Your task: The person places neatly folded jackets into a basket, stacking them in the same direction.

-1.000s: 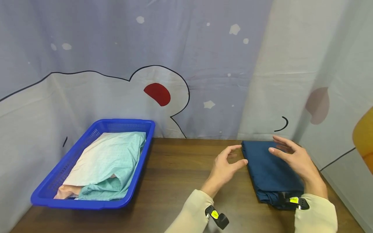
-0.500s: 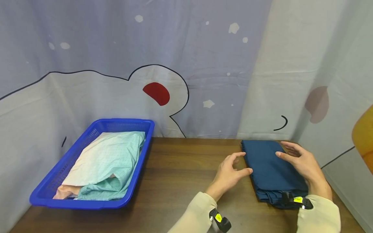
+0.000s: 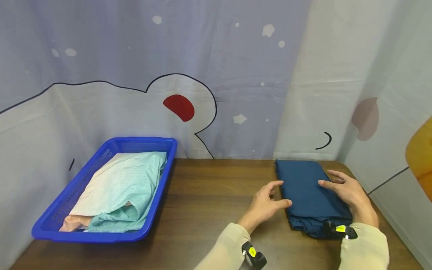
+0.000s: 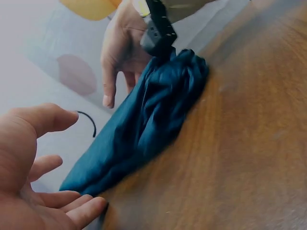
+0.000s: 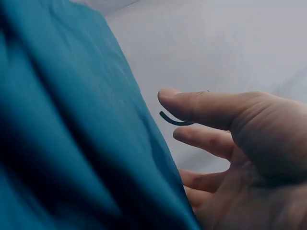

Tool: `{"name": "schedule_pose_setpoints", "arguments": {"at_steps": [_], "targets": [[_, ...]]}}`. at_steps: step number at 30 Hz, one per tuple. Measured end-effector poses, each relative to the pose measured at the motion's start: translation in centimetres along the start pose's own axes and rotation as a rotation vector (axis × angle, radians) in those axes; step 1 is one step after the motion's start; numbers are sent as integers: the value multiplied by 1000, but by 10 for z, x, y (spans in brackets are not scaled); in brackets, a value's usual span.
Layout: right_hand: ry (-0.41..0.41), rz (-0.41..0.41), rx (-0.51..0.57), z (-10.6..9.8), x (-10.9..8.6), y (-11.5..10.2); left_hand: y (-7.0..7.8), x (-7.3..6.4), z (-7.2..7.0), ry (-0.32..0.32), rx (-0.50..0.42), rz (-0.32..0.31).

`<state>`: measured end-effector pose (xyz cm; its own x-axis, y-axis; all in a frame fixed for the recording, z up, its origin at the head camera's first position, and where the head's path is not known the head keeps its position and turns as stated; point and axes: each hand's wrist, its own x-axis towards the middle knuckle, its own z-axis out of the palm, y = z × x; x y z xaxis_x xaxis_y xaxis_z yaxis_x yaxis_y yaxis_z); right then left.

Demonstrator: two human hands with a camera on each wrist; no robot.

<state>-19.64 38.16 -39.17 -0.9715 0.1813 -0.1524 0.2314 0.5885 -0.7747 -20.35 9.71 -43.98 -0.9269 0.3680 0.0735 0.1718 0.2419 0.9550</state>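
A folded dark blue cloth (image 3: 308,187) lies flat at the right of the table, its layered, gathered end (image 4: 168,96) facing the person. Beside its left edge is the left hand (image 3: 264,204), thumb and fingers spread, fingertips right at the edge. The right hand (image 3: 351,195) is at the opposite long edge, its thumb over the top and its other fingers partly out of sight behind the far side. In the right wrist view, the cloth (image 5: 86,124) fills the left half and covers some fingertips of the right hand (image 5: 240,139). Neither hand grips the cloth.
A blue plastic basket (image 3: 170,168) stands at the left of the brown wooden table (image 3: 209,195), with a folded mint and cream cloth (image 3: 125,187) in it. A printed curtain (image 3: 249,75) hangs right behind the table and along both sides. Each wrist wears a small black camera.
Both hands have come down to the two sides of the blue cloth. The right hand has moved off its top toward the right edge. The head view has shifted slightly.
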Motion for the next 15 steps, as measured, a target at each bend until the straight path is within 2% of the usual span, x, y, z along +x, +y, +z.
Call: {"name": "schedule_pose_setpoints", "arguments": {"at_steps": [4,8,12,15], "targets": [[-48,-39,9,9,4,-5,-2,2,-7,32,-37,-27],[-94,-62,-43,19,10,-9,-4,4,-12,92,-56,-54],[-113,-82,-94,27,12,-12,-7,5,-14,147,-78,-71],[-124,-105,-87,32,13,-14,-8,6,-16,174,-105,-73]]}}
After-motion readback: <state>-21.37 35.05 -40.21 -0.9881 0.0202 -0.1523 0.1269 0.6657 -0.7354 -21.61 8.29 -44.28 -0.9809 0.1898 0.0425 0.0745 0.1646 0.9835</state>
